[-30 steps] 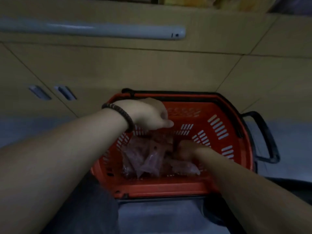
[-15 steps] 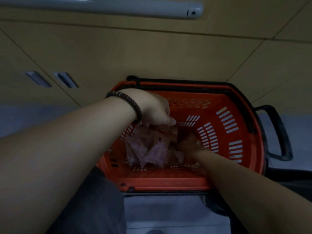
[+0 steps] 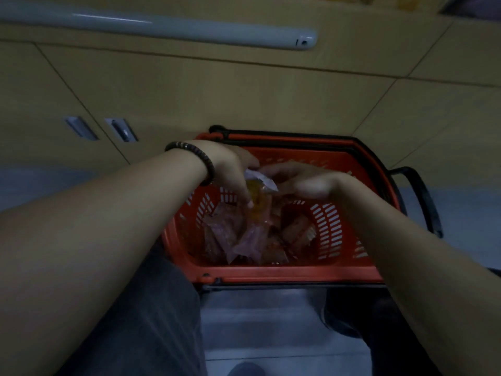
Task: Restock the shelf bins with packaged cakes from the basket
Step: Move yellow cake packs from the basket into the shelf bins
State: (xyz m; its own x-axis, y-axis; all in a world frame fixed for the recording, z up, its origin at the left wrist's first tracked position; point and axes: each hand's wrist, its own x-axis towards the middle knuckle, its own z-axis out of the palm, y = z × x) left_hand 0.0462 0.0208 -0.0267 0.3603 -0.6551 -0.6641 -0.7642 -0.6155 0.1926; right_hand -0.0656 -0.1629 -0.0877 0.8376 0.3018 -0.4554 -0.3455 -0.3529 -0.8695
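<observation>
Cake lifted clear of the pile.
My left hand (image 3: 230, 169) now grips a yellow packaged cake (image 3: 257, 198) above the red basket (image 3: 271, 276). My right hand (image 3: 301, 180), up from the pink packets (image 3: 244, 240), touches its white end; whether it pinches, I cannot tell.

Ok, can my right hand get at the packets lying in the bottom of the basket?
Probably yes. The right hand hovers over the open basket, and nothing covers the loose packets below. It is busy at the lifted packet the left hand holds, so it would leave that first.
</observation>
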